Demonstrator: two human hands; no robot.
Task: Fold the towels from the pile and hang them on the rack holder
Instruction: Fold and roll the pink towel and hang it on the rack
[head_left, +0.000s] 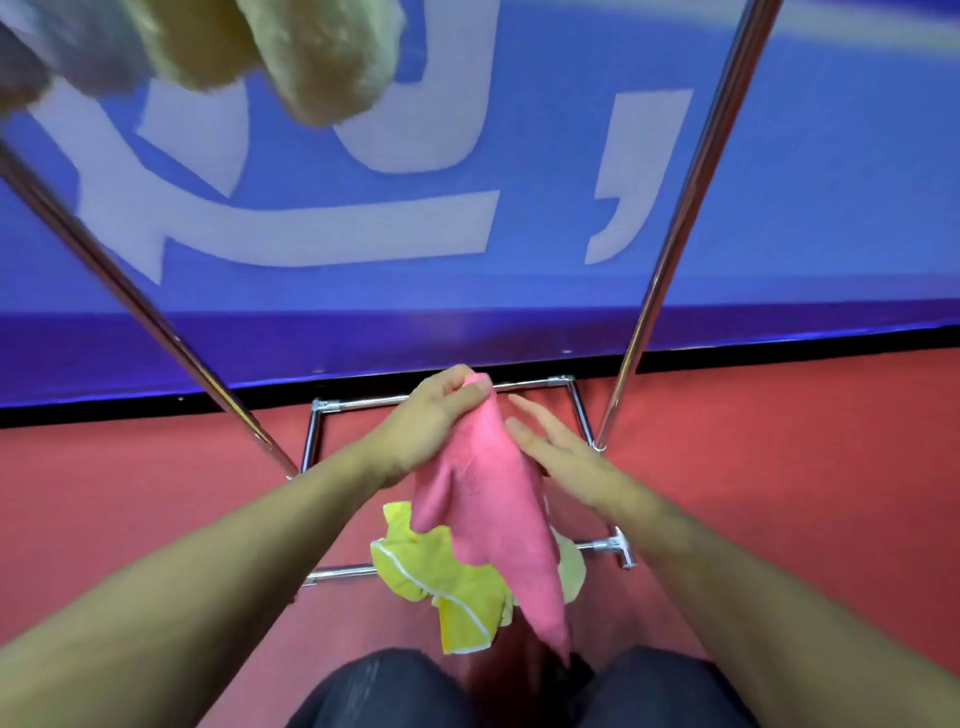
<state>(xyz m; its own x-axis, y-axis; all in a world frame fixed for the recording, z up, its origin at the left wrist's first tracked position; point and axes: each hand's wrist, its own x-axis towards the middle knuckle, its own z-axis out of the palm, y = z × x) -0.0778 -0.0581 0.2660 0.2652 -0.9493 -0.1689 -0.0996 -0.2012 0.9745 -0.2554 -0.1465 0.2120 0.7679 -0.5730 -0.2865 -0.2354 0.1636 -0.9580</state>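
- Two hands meet over the middle of the floor, between the slanting poles of a metal rack (680, 218).
- Far left and overhead, blurred towels (332, 57) in pale yellow and grey hang across the rack's upper part.
- Left hand (426, 421): its grip is narrow, thumb and fingers pinched on the top corner of a pink towel (488, 514), holding it up in the air.
- From that corner the pink towel hangs down in a long fold, its lowest tip near the person's knees (395, 691).
- Below it a crumpled yellow towel (447, 577) lies on the red floor (779, 467), draped over the rack's low front bar; a paler towel shows just behind the pink one, mostly hidden.
- Right hand (566, 457): its grip is wide, fingers straight and together, laid flat against the right edge of the pink towel.
- Behind everything runs a blue banner (831, 208) with large white lettering.
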